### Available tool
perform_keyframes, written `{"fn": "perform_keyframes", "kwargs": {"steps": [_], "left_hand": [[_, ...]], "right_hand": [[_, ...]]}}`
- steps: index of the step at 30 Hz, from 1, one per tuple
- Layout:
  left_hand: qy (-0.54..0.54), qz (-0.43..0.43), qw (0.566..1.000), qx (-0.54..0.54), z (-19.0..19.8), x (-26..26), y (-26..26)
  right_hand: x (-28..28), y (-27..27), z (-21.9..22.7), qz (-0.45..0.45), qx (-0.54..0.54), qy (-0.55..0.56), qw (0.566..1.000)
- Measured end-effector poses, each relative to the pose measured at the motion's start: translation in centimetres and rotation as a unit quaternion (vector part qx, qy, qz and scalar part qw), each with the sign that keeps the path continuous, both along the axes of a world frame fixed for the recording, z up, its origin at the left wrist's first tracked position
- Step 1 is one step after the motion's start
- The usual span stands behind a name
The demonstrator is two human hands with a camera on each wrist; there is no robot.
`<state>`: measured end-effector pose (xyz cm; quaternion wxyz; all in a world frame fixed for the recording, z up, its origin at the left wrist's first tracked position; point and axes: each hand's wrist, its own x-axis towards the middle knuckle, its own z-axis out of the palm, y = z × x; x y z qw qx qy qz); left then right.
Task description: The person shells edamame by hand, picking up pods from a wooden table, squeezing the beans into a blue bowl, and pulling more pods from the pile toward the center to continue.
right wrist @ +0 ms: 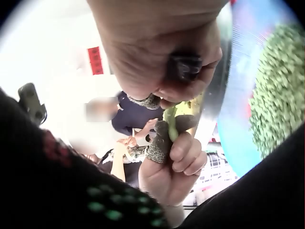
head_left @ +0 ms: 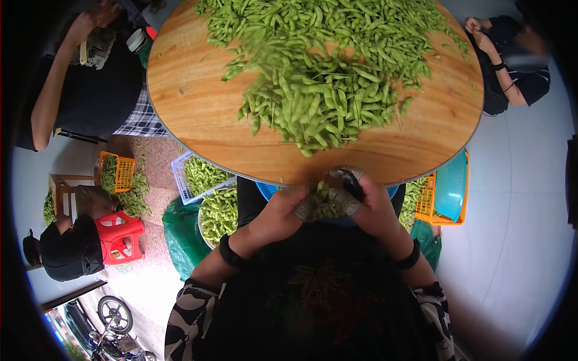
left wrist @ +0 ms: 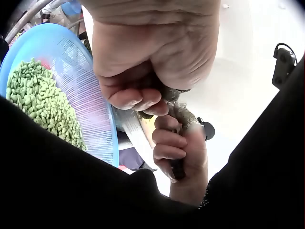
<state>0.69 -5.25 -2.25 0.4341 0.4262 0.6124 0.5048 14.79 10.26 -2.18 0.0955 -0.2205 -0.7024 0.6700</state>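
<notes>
Both hands meet over my lap at the table's near edge, with grey coverings on the thumbs. My left hand (head_left: 274, 216) pinches a green soybean pod (right wrist: 171, 125) between thumb and forefinger, seen in the right wrist view. Close against it, my right hand (head_left: 379, 210) curls its fingers round a small black object (right wrist: 186, 67) in its palm; its working end is hidden. Below the hands is a blue mesh basket (left wrist: 86, 95) holding shelled green beans (left wrist: 43, 102). A heap of soybean pods (head_left: 325, 102) lies on the round wooden table (head_left: 192, 114) just beyond.
A white crate (head_left: 180, 174) and a green sack (head_left: 180, 234) stand left of my lap, among more pods. An orange crate (head_left: 462, 198) is at the right. Other people sit around, one beside a red stool (head_left: 123, 240).
</notes>
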Motion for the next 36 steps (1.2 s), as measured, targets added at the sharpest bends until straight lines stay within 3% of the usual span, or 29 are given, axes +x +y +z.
{"fn": "perform_keyframes", "kwargs": {"steps": [1,3,5,6,8,11,12,14,15,16,17,18,20,22,25,30,33,35,36], "left_hand": [[0.04,-0.014,0.999,0.021,0.2,0.0,0.1],[0.08,-0.029,0.995,0.043,1.2,-0.1,0.2],[-0.031,-0.032,0.999,0.008,2.3,-0.2,0.1],[-0.032,-0.032,0.999,0.008,1.9,-0.5,-0.2],[-0.238,-0.081,0.968,-0.009,0.5,-1.1,-1.1],[-0.299,-0.086,0.948,-0.071,0.6,-1.6,-1.1],[-0.299,-0.086,0.948,-0.07,0.5,-1.5,-1.1],[-0.15,-0.08,0.985,-0.018,0.2,-1.0,-0.8],[-0.151,-0.08,0.985,-0.017,0.4,-0.8,-0.6],[-0.05,-0.081,0.995,0.019,0.8,-0.7,-0.3],[0.053,-0.081,0.994,0.056,1.0,-0.8,-0.1],[0.054,-0.082,0.994,0.058,0.9,-0.8,0.0],[-0.041,-0.032,0.999,-0.004,0.3,-0.8,-0.1],[-0.018,-0.021,0.999,-0.015,0.5,-0.7,-0.1],[0.012,-0.023,1.0,-0.018,0.1,-0.9,-0.2],[0.046,-0.034,0.998,-0.039,0.9,-1.0,0.0],[0.01,-0.041,0.995,-0.092,1.7,-1.2,-0.1],[-0.141,-0.008,0.973,-0.18,2.8,-1.5,0.0],[-0.135,-0.013,0.974,-0.18,2.6,-1.4,-0.1]], "right_hand": [[-0.3,-0.1,-0.1,-0.028,0.191,0.101,0.976],[-0.5,-0.3,0.8,-0.003,0.184,0.083,0.979],[-0.6,-0.1,1.0,0.024,0.178,0.065,0.982],[-0.5,0.2,0.7,0.047,0.146,0.071,0.986],[-0.4,0.2,0.7,0.07,0.111,0.073,0.989],[-0.5,0.3,1.4,0.075,0.029,0.069,0.994],[-0.6,0.5,1.4,0.086,0.067,0.07,0.992],[-0.6,0.5,1.4,0.096,0.106,0.071,0.987],[-0.7,0.4,1.2,0.085,0.19,0.058,0.976],[-0.7,0.3,0.9,0.072,0.273,0.044,0.958],[-0.6,0.1,0.2,0.071,0.274,0.044,0.958],[-0.6,-0.1,-0.3,0.04,0.267,0.013,0.963],[-0.5,-0.1,-0.6,0.009,0.261,-0.017,0.965],[-0.6,-0.2,0.0,-0.023,0.178,-0.015,0.984],[-0.1,0.1,-0.9,0.005,0.122,0.025,0.992],[-0.5,0.2,0.2,0.047,0.17,-0.007,0.984],[-0.5,0.2,0.1,0.063,0.17,0.015,0.983],[-0.5,0.2,-0.4,0.058,0.172,0.049,0.982],[-0.4,0.2,-0.6,0.082,0.111,0.034,0.99]]}}
